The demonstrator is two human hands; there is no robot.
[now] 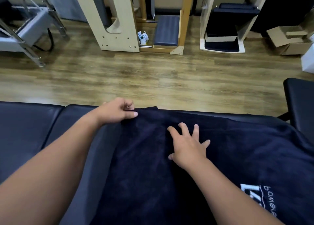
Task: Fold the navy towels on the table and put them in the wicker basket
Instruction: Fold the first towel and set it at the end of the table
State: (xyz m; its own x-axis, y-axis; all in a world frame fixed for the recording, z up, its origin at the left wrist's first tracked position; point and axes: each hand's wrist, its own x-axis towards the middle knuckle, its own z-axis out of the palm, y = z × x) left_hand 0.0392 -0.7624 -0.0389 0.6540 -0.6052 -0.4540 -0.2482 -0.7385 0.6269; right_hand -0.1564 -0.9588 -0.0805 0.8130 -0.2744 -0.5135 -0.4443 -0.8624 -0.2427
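Navy towel, soft and limp, is pinched at its far-left corner by the left hand; the right hand, fingers spread, is pressed flat beside it.

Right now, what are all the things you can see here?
Navy terry towel with white logo: one, spread on the table.
Black padded table: one, nearest the camera.
Brown wooden plank floor: beyond the table.
Pale wooden frame with cut-out: one, far left-centre.
Navy cushioned pad: one, in a wooden frame, far centre.
Open brown cardboard box: one, far right.
Left hand: pinches the towel's far corner.
Right hand: flat on the towel, fingers spread.
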